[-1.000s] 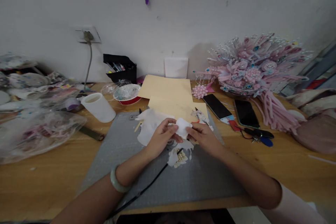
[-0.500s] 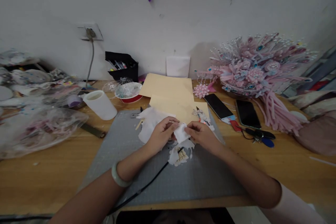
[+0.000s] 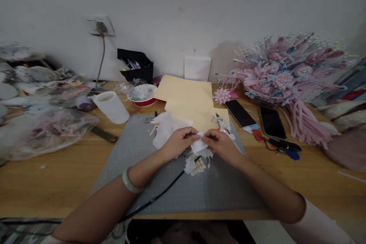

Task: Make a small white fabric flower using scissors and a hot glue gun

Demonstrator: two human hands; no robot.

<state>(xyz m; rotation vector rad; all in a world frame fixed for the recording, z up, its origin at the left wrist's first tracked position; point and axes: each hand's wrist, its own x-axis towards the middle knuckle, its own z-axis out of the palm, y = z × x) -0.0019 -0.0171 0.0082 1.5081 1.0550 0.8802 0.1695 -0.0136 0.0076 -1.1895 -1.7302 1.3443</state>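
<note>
Between my two hands is a small piece of white cloth-like material (image 3: 199, 145), pinched at its upper edge. My left hand (image 3: 178, 141) grips its left side with thumb and fingers closed. From the other side my right hand (image 3: 222, 144) pinches the piece, and the fingertips of both hands nearly meet. Larger white sheet scraps (image 3: 168, 127) lie by my left hand on the grey cutting mat (image 3: 160, 194). Just below the held piece are torn white scraps with a cream, dark-patterned bit (image 3: 199, 164). A black cord (image 3: 160, 197) runs up to these scraps.
Cream card sheets (image 3: 185, 95) lie behind my hands. To the right are two phones (image 3: 241, 113), keys (image 3: 283, 146) and a pink beaded headdress (image 3: 280, 74). A white roll (image 3: 112, 107), a red-white bowl (image 3: 142, 95) and plastic bags (image 3: 42, 133) stand left.
My fingertips have drawn closer together, and the white piece now shows folded or bunched at its top between them. The whole view has shifted slightly.
</note>
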